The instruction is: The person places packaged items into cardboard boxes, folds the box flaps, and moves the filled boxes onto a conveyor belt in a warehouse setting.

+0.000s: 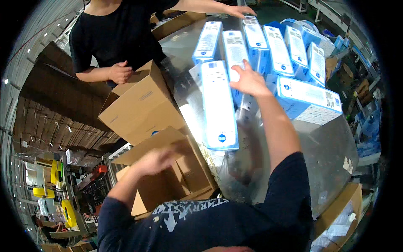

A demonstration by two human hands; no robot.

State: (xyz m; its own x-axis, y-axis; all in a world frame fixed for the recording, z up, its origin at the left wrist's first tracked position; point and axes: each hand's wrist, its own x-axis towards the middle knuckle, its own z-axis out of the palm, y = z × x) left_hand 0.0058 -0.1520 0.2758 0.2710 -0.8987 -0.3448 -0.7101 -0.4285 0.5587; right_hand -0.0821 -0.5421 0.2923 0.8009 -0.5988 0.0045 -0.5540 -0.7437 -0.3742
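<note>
"What is the right hand (249, 82) doing?"

"It's at the middle box (235, 44), thumb and fingers spread over its near end. I can't tell whether they're clamped on it; the hand hides that part."

"And the left hand (157, 161)?"

"Motion-blurred, above the open carton (195, 174). Its fingers can't be made out, so I can't tell if they're together or apart. The forearm covers some of the carton's inside."

"Where's the middle box exactly?"

"On the metal tabletop (319, 155), among other slim white-and-blue boxes, its lower side partly screened by the front box (220, 105)."

"Materials?"

"Smooth, glossy oblongs on dull, scuffed metal. One sideways box (310, 98) lies right of the forearm. The cartons are plain brown cardboard; a second carton (145, 105) stands beyond the open one."

"Anyone else?"

"A co-worker (115, 38) in black, head cut off by the upper edge, one hand (240, 11) at the far boxes. Ridged brown cardboard (63, 122) is stacked at left."
</note>
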